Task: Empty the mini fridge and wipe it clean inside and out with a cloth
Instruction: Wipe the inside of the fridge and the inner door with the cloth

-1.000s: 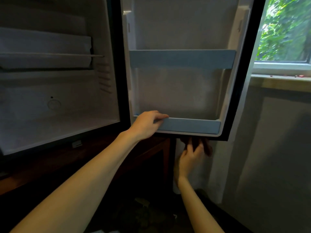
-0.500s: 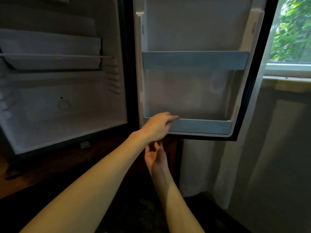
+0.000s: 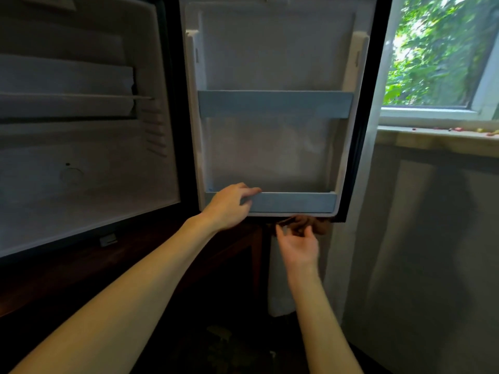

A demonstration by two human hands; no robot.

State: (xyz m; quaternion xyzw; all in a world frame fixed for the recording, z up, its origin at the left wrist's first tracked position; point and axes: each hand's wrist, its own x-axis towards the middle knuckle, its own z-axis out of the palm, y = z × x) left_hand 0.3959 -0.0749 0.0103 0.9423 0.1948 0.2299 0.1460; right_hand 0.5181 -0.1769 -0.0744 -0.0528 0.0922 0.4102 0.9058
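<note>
- Mini fridge (image 3: pixel 81 184), a white-lined cabinet in a black frame, stood open on a dark wooden table (image 3: pixel 135 260), with two bare arms reaching to its door from nearest the camera.
- Lowest and nearest, the right hand (image 3: pixel 297 245) reached beneath the door's bottom edge, its fingers curled up into a crumpled dark brown cloth (image 3: pixel 310 225) held against that edge. Blur hid the exact pinch.
- Just above, the left hand (image 3: pixel 229 206) gripped the left end of the lower grey-blue plastic door rail (image 3: pixel 294 202), thumb lying along its top.
- Behind them, the white inner door liner (image 3: pixel 270 157) and the upper grey-blue rail (image 3: pixel 275 103) carried nothing, and the cabinet's thin shelf (image 3: pixel 67 97) showed no contents.
- Emptying looked finished, and the step in hand seemed to be wiping the door's underside. The next move would likely call for drawing the cloth along that edge while the rail grip kept the door from swinging.
- Farthest off, a white-framed window (image 3: pixel 432 49) showed green leaves.
</note>
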